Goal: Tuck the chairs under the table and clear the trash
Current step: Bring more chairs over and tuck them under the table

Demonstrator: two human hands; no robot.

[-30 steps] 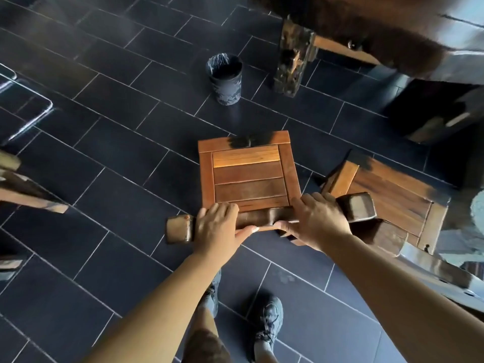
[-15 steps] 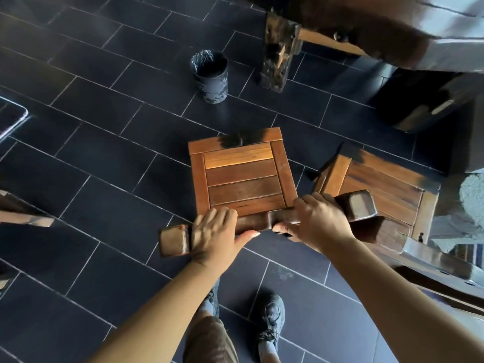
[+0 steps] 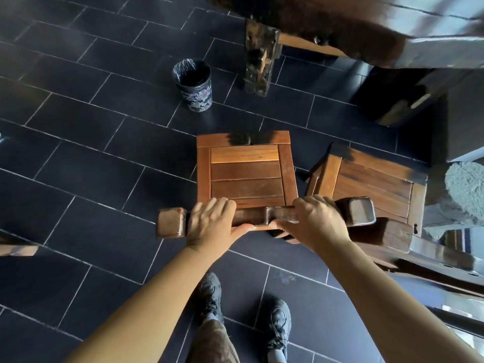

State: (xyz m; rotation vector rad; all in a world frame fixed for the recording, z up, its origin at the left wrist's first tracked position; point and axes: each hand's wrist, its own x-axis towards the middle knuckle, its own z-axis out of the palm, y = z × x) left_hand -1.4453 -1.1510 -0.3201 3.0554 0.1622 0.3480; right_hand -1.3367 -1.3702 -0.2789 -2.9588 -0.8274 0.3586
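Observation:
A wooden chair with a slatted seat [image 3: 246,171] stands on the dark tiled floor in front of me. Both my hands grip the top rail of its backrest [image 3: 258,218]: my left hand [image 3: 210,222] near the rail's left end, my right hand [image 3: 313,218] near its right end, fingers curled over the rail. A dark wooden table [image 3: 353,24] fills the upper right, with its carved leg [image 3: 260,57] beyond the chair. A second wooden chair [image 3: 372,184] stands to the right, close beside the first.
A small bin [image 3: 195,85] with a black liner stands on the floor left of the table leg. A grey mat [image 3: 466,187] shows at the right edge. Part of another chair [image 3: 15,248] pokes in at the left edge. My shoes [image 3: 279,326] are below.
The chair, held by both hands, has slid forward toward the table; the bin and table leg now sit nearer the chair's front edge. My grip is unchanged.

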